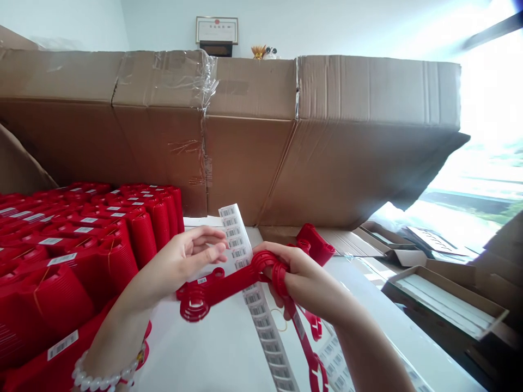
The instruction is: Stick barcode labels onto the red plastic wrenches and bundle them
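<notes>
My right hand is closed around several red plastic strips with ring-shaped ends. One strip reaches left below my other hand, and another hangs toward the lower right. My left hand is raised just left of the barcode label strip, fingers loosely bent and apart from the thumb, with nothing visible in it. The label strip runs under the red pieces across the white table. A small barcode label shows on the left-reaching strip. My right palm and some fingertips are partly hidden by the red rings.
Stacked red plastic pieces with barcode labels fill the left side. Behind them leans a large cardboard sheet. Another red piece lies beyond my right hand. More label sheets and an open carton are at the right.
</notes>
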### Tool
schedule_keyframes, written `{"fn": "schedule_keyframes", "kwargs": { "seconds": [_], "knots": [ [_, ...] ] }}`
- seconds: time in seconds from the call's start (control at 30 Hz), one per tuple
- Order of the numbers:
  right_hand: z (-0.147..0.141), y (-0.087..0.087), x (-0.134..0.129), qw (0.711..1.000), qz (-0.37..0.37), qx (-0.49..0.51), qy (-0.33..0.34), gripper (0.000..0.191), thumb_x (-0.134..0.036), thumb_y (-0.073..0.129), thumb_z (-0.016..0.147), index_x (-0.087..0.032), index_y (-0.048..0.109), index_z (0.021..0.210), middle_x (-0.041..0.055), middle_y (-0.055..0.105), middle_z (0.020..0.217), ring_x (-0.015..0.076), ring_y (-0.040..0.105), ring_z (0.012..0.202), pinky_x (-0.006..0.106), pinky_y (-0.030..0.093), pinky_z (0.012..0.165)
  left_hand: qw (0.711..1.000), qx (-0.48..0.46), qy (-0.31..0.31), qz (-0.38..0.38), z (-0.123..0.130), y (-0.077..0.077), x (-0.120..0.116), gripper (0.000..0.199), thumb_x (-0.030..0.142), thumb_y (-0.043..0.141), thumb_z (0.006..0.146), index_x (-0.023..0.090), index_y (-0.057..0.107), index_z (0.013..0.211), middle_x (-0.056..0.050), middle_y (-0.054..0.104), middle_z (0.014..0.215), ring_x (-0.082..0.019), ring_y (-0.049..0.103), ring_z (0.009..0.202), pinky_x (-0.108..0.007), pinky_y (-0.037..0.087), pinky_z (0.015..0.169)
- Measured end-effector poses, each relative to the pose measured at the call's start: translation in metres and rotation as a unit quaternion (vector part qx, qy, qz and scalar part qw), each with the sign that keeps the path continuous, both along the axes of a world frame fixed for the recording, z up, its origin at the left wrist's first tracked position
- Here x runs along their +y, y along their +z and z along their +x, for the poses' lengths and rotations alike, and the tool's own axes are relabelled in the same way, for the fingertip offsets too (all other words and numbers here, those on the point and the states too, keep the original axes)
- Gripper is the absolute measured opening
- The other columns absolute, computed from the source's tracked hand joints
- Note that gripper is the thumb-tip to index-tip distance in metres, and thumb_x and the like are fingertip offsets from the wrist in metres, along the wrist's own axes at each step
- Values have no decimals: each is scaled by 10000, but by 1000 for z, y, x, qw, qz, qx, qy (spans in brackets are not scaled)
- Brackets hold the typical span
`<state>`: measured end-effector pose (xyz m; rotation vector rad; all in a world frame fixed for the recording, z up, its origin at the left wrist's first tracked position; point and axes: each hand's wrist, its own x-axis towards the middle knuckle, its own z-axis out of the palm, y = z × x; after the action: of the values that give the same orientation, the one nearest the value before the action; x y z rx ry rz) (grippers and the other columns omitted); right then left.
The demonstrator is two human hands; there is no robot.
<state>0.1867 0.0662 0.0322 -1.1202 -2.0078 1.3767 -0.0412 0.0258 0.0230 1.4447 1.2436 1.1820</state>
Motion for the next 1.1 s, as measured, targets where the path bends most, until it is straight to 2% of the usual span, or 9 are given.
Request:
{"fn": "schedule_keyframes", "kwargs": {
  "seconds": [0.1,0.2,0.4,0.57,0.67,0.8,0.93,1.03,1.1],
  "knots": [
    [-2,-8,-1,1000,21,-8,17,206,-154,418,905,-206,614,874,-33,536,633,116,544,528,191,485,409,997,-34,67,28,2,0,0,324,513,713,899,232,669,1055,-34,749,1061,-188,728,972,-258,552,845],
    [-5,-14,-3,999,29,-26,19,225,-160,393,913,-216,607,875,-33,541,620,125,543,529,202,491,418,991,-44,104,68,5,0,1,303,521,713,897,237,670,992,-7,738,977,-170,717,931,-240,544,816],
    [-10,-19,-7,996,66,-62,-5,232,-147,387,900,-232,601,871,-36,548,641,126,548,530,203,444,422,976,-25,187,109,8,-6,9,251,436,792,841,206,696,874,-11,739,854,-173,700,835,-261,535,809],
    [-16,-23,-12,981,145,-124,-28,232,-122,356,890,-228,555,836,-35,543,644,125,520,519,224,339,424,977,-39,182,108,5,-12,17,303,508,771,835,212,715,868,-13,756,863,-161,703,769,-238,525,692],
    [-16,-23,-11,978,157,-131,-34,226,-120,357,882,-228,548,827,-34,542,642,126,511,525,227,317,425,975,-47,182,116,4,-14,20,289,500,774,836,219,709,836,14,721,786,-130,672,716,-209,503,655],
    [-13,-20,-5,989,106,-100,-26,207,-136,381,874,-230,562,840,-38,576,626,125,527,504,216,351,421,975,-60,183,114,3,-16,21,274,484,785,828,225,701,850,32,702,761,-101,622,641,-202,497,636],
    [-10,-14,2,995,28,-96,-14,171,-153,425,866,-217,583,861,-25,629,628,130,545,482,218,389,415,977,-79,162,114,0,-14,18,263,455,789,820,216,682,843,51,626,597,-104,587,580,-212,498,630],
    [-9,-14,8,995,24,-93,-18,168,-163,435,866,-211,596,866,-18,650,622,127,551,463,210,393,405,973,-102,162,126,-4,-11,14,253,448,768,833,227,648,861,70,571,535,-112,589,570,-222,507,644],
    [-8,-16,14,997,21,-76,-29,156,-167,447,858,-212,596,855,-18,659,612,127,562,459,207,414,406,970,-101,174,134,-7,-7,9,283,492,745,851,238,628,896,68,595,609,-120,621,609,-252,537,707]
  ]
}}
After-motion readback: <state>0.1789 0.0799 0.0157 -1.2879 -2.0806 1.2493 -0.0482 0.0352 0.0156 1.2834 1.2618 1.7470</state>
